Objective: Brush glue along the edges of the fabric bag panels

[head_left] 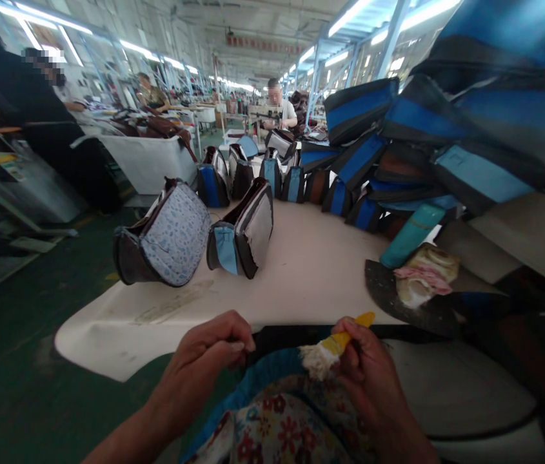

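Observation:
My right hand [362, 357] grips a glue brush [337, 345] by its yellow handle. The brush's clumped, whitish bristles point left, just over my lap. My left hand [221, 345] is closed at the table's near edge, thumb pressed against curled fingers; whatever may be between them is hidden. Beyond it on the pale tabletop [296, 270] stand two unfinished bag bodies: a patterned light-blue one [178, 235] at left, and a grey one with a light-blue end panel [247, 232] beside it. A coated, whitish pot [417, 287] with a pink cloth sits to the right on a dark board [381, 296].
Several more bag bodies [269, 171] line the table's far side. Blue and black bags [364, 113] are piled high at right, with a teal bottle [412, 235] below them. A white bin [144, 161] stands at left. Co-workers are in the background.

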The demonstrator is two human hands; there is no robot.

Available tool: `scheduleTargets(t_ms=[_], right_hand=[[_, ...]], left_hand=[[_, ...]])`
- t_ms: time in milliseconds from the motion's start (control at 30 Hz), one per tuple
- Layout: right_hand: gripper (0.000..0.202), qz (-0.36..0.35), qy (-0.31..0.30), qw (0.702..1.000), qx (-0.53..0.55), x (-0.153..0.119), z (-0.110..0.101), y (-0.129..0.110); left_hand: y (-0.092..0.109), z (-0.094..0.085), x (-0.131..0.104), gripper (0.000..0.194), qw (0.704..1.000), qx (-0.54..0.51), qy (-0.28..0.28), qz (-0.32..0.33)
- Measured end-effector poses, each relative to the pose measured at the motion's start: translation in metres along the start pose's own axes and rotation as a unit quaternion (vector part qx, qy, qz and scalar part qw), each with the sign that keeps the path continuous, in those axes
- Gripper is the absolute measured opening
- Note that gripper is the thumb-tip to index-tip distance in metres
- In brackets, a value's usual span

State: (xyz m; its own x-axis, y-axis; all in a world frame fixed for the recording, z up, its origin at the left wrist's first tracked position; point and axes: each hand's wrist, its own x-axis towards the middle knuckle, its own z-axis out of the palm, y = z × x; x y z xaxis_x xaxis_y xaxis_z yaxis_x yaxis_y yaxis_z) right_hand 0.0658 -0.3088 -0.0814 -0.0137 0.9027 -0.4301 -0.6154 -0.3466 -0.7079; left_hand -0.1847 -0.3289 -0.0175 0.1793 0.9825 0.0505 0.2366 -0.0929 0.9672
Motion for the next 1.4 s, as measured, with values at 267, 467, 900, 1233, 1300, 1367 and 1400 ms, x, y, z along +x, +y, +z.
scheduleTargets(t_ms=[267, 467, 900, 1233, 1300, 1367, 1400], right_hand=[[0.033, -0.018, -0.011, 1.0, -0.012, -0.008, 0.006, 0.002], [0.031, -0.072, 0.021, 0.995, -0.06, -0.01, 0.009, 0.002], [0.031, -0.064, 0.012, 0.995, -0.072, -0.013, 0.019, -0.001], [0.028, -0.056, -0.018, 0.995, -0.08, -0.01, 0.018, 0.003], [0.028, -0.049, -0.029, 0.996, -0.075, -0.01, 0.018, 0.004], [0.028, -0.044, -0.039, 0.996, -0.068, -0.01, 0.019, 0.006], [0.028, -0.043, -0.04, 0.996, -0.065, -0.01, 0.02, 0.008]], left_hand=[[0.009, 0.027, 0.001, 0.024, 0.999, 0.028, -0.003, -0.018], [0.007, 0.035, -0.003, 0.018, 0.942, 0.2, -0.009, 0.269], [0.015, 0.034, 0.004, 0.013, 0.802, 0.481, -0.094, 0.34], [0.019, 0.033, 0.006, 0.019, 0.728, 0.538, -0.133, 0.403], [0.018, 0.033, 0.007, 0.019, 0.717, 0.54, -0.118, 0.425], [0.016, 0.033, 0.009, 0.018, 0.717, 0.541, -0.097, 0.429], [0.015, 0.033, 0.01, 0.017, 0.719, 0.542, -0.084, 0.426]])
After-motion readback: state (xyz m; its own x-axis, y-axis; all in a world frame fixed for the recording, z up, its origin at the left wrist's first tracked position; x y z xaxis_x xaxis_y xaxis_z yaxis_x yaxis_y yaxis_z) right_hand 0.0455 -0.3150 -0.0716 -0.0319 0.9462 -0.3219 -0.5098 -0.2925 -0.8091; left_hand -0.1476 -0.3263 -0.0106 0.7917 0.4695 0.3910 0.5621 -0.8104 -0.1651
